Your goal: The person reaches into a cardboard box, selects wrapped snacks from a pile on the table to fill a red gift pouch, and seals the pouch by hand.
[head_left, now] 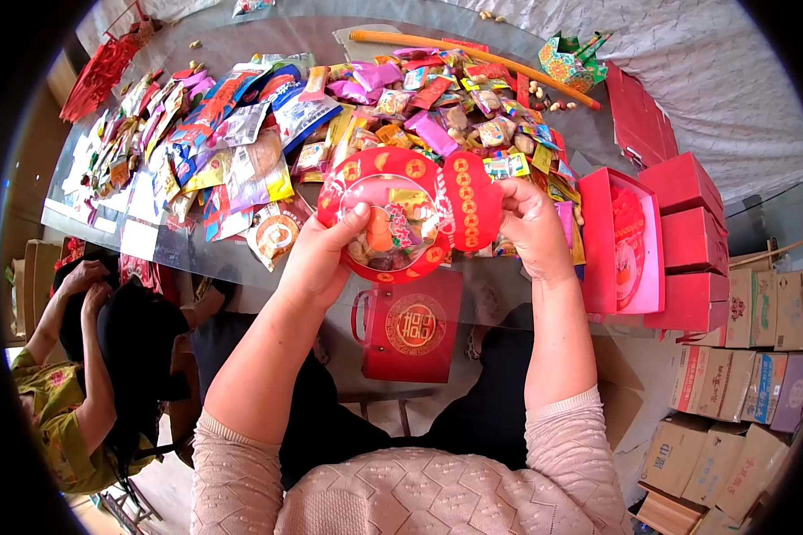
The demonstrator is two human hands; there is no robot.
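Note:
A red round pouch (391,223) with gold coin prints and a clear window is held up over the table's near edge; wrapped sweets show inside it. My left hand (324,251) grips its left side, thumb on the window. At the pouch's narrower right end, my right hand (535,227) pinches the red edge between thumb and fingers. Behind the pouch lies a large heap of wrapped snacks and sweets (433,134). Below it, a red box (412,330) with a handle and a gold emblem shows beneath the glass tabletop.
An open red box (629,241) and stacked red boxes (691,223) stand on the right. An orange stick (482,58) and green bag (573,61) lie behind the heap. A seated person (71,383) is at left. Cartons (714,464) stand lower right.

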